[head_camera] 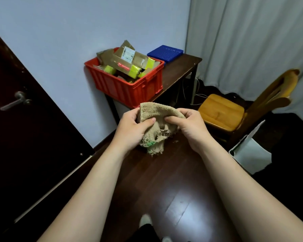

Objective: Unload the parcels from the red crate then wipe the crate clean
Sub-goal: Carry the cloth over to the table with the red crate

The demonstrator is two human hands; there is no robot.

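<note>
Left grip (pixel 131 126), right grip (pixel 191 127) tight on cloth (pixel 157 111) over floor (pixel 164 180); red crate (pixel 122 87) on table (pixel 179 70).

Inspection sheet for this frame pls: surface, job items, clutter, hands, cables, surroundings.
Surface: dark wooden table, crate at its near end.
Job's things: red crate full of parcels; tan cloth held in the air in front of it.
Clutter: blue perforated tray at the table's far end.
Hands: left hand and right hand both grip the cloth.
Cables: thin white cables under the table.
Surroundings: wooden chair, curtain, dark door, white bin on the floor.
</note>
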